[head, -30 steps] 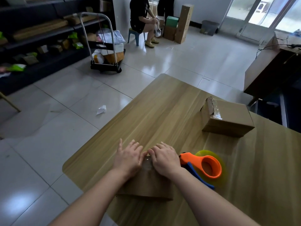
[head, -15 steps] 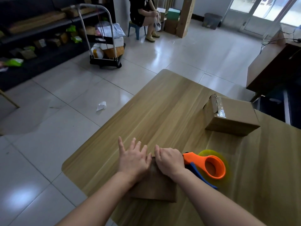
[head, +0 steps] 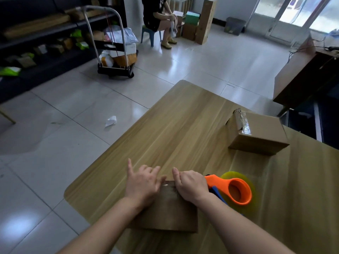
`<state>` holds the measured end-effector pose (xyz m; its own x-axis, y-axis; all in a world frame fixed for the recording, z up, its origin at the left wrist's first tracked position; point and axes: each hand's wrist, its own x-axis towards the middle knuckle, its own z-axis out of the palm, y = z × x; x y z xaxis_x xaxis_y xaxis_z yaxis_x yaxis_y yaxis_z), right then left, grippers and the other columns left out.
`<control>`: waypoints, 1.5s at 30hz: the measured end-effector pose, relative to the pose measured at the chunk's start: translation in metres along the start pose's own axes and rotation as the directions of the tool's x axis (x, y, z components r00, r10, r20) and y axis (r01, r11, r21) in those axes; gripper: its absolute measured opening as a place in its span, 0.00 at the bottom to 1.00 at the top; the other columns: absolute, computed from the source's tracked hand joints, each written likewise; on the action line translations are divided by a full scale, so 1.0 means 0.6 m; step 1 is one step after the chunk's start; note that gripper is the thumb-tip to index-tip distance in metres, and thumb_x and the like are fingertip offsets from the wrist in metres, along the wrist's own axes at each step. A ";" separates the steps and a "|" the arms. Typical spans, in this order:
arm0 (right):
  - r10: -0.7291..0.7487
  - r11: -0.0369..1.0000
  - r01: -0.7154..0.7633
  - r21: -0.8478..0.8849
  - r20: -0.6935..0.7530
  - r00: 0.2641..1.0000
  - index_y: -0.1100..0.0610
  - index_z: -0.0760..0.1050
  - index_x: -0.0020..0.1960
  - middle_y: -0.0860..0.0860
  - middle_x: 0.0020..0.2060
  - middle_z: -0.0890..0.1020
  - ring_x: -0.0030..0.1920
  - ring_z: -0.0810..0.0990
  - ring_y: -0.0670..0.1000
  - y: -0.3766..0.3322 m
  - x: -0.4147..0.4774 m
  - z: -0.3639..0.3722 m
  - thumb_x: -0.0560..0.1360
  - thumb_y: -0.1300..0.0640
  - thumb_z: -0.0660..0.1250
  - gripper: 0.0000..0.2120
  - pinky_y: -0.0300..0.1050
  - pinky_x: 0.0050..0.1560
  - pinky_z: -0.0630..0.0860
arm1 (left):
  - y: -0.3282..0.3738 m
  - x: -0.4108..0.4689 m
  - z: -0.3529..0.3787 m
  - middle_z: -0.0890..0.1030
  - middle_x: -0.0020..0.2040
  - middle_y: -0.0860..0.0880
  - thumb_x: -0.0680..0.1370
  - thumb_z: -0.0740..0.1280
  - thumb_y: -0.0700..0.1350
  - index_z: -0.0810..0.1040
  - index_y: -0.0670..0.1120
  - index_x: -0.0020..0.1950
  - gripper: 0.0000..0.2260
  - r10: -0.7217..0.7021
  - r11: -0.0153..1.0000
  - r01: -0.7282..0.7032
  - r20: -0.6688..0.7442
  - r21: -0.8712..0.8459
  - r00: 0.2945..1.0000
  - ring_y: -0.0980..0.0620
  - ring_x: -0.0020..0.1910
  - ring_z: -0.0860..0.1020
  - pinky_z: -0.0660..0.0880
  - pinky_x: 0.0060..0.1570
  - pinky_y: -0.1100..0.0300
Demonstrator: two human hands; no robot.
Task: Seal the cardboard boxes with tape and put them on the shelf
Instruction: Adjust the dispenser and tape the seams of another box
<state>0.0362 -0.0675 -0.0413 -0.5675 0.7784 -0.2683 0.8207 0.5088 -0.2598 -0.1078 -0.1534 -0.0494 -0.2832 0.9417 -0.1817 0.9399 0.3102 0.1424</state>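
Pressing down on a small cardboard box [head: 168,209] at the lower centre of the frame, a person works at a wooden table [head: 183,125]. The left hand [head: 142,182] lies flat on the box's far left part, fingers straight and spread, holding nothing. The right hand [head: 190,186] rests on the far right corner with its fingers curled under and thumb pointing forward; whether it grips the edge cannot be told. A shiny strip of clear tape [head: 167,184] shows on the box top between the two hands. Just right of the right hand lies an orange tape dispenser [head: 236,191] with a yellowish roll [head: 249,182], flat on the table. A second cardboard box [head: 260,132], taped along one torn edge, sits on the table at the right centre, well apart from the first. At the upper left stands a dark shelf [head: 36,28] carrying parcels, with a loaded trolley [head: 113,52] beside it. A seated person [head: 156,17] appears at the top centre, and a paper scrap [head: 111,121] lies on the tiled floor.
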 end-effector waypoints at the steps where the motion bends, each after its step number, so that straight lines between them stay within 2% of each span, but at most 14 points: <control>1: 0.013 1.000 -0.013 0.004 0.005 1.000 0.60 0.81 0.48 0.59 0.52 0.83 0.57 0.79 0.61 0.004 -0.002 0.001 0.84 0.43 0.45 0.31 0.50 0.51 0.72 | -0.015 -0.001 0.001 0.76 0.65 0.56 0.67 0.23 0.69 0.69 0.55 0.71 0.48 -0.034 0.999 0.033 -0.009 -0.005 0.999 0.54 0.68 0.70 0.40 0.71 0.36; 4: 0.049 0.998 -0.050 0.033 0.012 0.999 0.60 0.81 0.47 0.59 0.50 0.83 0.55 0.79 0.61 0.008 -0.004 0.009 0.84 0.43 0.44 0.32 0.50 0.49 0.72 | -0.037 -0.001 0.014 0.77 0.63 0.54 0.69 0.27 0.70 0.73 0.57 0.65 0.43 -0.081 0.990 0.082 0.007 -0.118 0.997 0.53 0.65 0.72 0.55 0.71 0.41; 8: 0.081 0.996 -0.082 0.029 0.013 0.997 0.60 0.81 0.46 0.59 0.50 0.84 0.53 0.80 0.61 0.004 -0.004 0.010 0.84 0.43 0.44 0.32 0.50 0.48 0.72 | -0.034 0.005 0.020 0.77 0.61 0.53 0.72 0.37 0.68 0.75 0.56 0.62 0.35 -0.101 0.970 0.096 -0.010 -0.225 0.995 0.51 0.60 0.74 0.71 0.59 0.52; 11: 0.159 0.978 -0.171 0.122 0.100 0.982 0.57 0.81 0.47 0.56 0.49 0.83 0.53 0.80 0.58 0.008 0.003 0.010 0.82 0.36 0.45 0.33 0.50 0.51 0.74 | -0.035 0.004 0.022 0.70 0.69 0.49 0.77 0.45 0.69 0.65 0.55 0.73 0.31 -0.145 0.937 0.166 0.091 -0.308 0.985 0.48 0.66 0.71 0.72 0.60 0.51; 14: 0.359 0.871 -0.415 0.263 0.236 0.903 0.55 0.80 0.52 0.54 0.52 0.83 0.56 0.79 0.57 0.019 0.018 0.008 0.75 0.28 0.49 0.35 0.50 0.55 0.75 | -0.039 0.014 0.024 0.66 0.74 0.47 0.75 0.49 0.71 0.56 0.52 0.78 0.36 -0.316 0.803 0.392 0.237 -0.449 0.919 0.45 0.70 0.68 0.69 0.64 0.47; 16: 0.462 0.726 -0.577 0.374 0.355 0.812 0.60 0.77 0.61 0.56 0.60 0.80 0.61 0.78 0.59 0.026 0.029 0.005 0.76 0.32 0.58 0.33 0.50 0.60 0.75 | -0.044 0.028 0.021 0.71 0.70 0.45 0.76 0.51 0.69 0.64 0.48 0.74 0.35 -0.402 0.718 0.535 0.363 -0.446 0.841 0.44 0.66 0.72 0.71 0.63 0.48; 18: 0.462 0.655 -0.600 0.459 0.385 0.799 0.62 0.77 0.61 0.57 0.59 0.81 0.60 0.79 0.59 0.029 0.037 0.000 0.75 0.40 0.64 0.28 0.52 0.60 0.77 | -0.042 0.039 0.008 0.75 0.66 0.45 0.79 0.53 0.64 0.72 0.45 0.68 0.28 -0.397 0.694 0.563 0.415 -0.449 0.819 0.44 0.62 0.75 0.72 0.62 0.49; 22: 0.454 0.634 -0.473 0.612 0.200 0.868 0.60 0.76 0.60 0.56 0.56 0.80 0.59 0.78 0.58 0.022 0.063 -0.043 0.75 0.53 0.67 0.17 0.49 0.59 0.76 | -0.037 0.067 -0.036 0.68 0.73 0.45 0.81 0.59 0.49 0.63 0.48 0.75 0.22 -0.344 0.558 0.443 0.290 -0.701 0.893 0.44 0.69 0.68 0.68 0.67 0.45; 25: 0.424 0.488 -0.326 0.810 0.107 0.900 0.56 0.67 0.70 0.55 0.63 0.72 0.61 0.75 0.56 0.015 0.075 -0.093 0.74 0.61 0.67 0.25 0.52 0.63 0.76 | -0.035 0.074 -0.070 0.61 0.76 0.47 0.79 0.61 0.39 0.58 0.53 0.77 0.28 -0.325 0.457 0.225 0.074 -0.861 0.943 0.45 0.72 0.64 0.67 0.68 0.43; 27: 0.421 0.486 -0.247 0.838 0.022 0.907 0.53 0.64 0.72 0.55 0.64 0.70 0.60 0.74 0.55 0.011 0.077 -0.108 0.73 0.58 0.67 0.28 0.55 0.63 0.76 | -0.029 0.067 -0.078 0.60 0.76 0.48 0.79 0.60 0.37 0.56 0.55 0.78 0.30 -0.318 0.444 0.129 -0.021 -0.887 0.948 0.46 0.74 0.62 0.66 0.70 0.44; 31: 0.413 0.557 -0.241 0.795 -0.013 0.911 0.52 0.68 0.71 0.54 0.63 0.68 0.60 0.73 0.56 0.006 0.068 -0.103 0.78 0.49 0.64 0.23 0.55 0.66 0.73 | -0.024 0.047 -0.067 0.66 0.69 0.47 0.81 0.60 0.41 0.63 0.50 0.75 0.23 -0.398 0.480 0.066 -0.150 -0.875 0.905 0.48 0.69 0.66 0.67 0.69 0.48; 36: 0.440 0.726 -0.283 0.626 -0.107 0.891 0.55 0.76 0.48 0.55 0.50 0.81 0.54 0.79 0.57 0.009 0.053 -0.069 0.78 0.41 0.61 0.17 0.54 0.56 0.76 | -0.025 0.028 -0.046 0.73 0.55 0.47 0.81 0.60 0.51 0.76 0.46 0.60 0.13 -0.472 0.625 0.175 -0.189 -0.761 0.861 0.50 0.52 0.73 0.74 0.49 0.56; 42: 0.396 0.853 -0.307 0.422 -0.141 0.907 0.54 0.72 0.50 0.53 0.50 0.81 0.54 0.78 0.57 0.018 0.022 -0.026 0.79 0.45 0.63 0.12 0.48 0.52 0.74 | -0.025 0.001 0.000 0.72 0.55 0.49 0.79 0.63 0.52 0.74 0.48 0.64 0.16 -0.392 0.738 0.220 -0.140 -0.638 0.909 0.51 0.51 0.74 0.77 0.50 0.54; 45: 0.364 0.909 -0.288 0.302 -0.236 0.901 0.56 0.72 0.56 0.53 0.54 0.79 0.57 0.75 0.55 0.013 0.015 -0.026 0.80 0.45 0.62 0.14 0.48 0.53 0.71 | -0.019 -0.001 -0.007 0.73 0.56 0.49 0.79 0.62 0.53 0.73 0.49 0.65 0.16 -0.360 0.862 0.232 -0.221 -0.450 0.906 0.51 0.53 0.73 0.73 0.55 0.53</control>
<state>0.0383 -0.0508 -0.0311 -0.1968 0.9734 -0.1175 0.8895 0.1268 -0.4391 -0.1193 -0.1568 -0.0469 -0.6370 0.7708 -0.0004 0.6590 0.5449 0.5184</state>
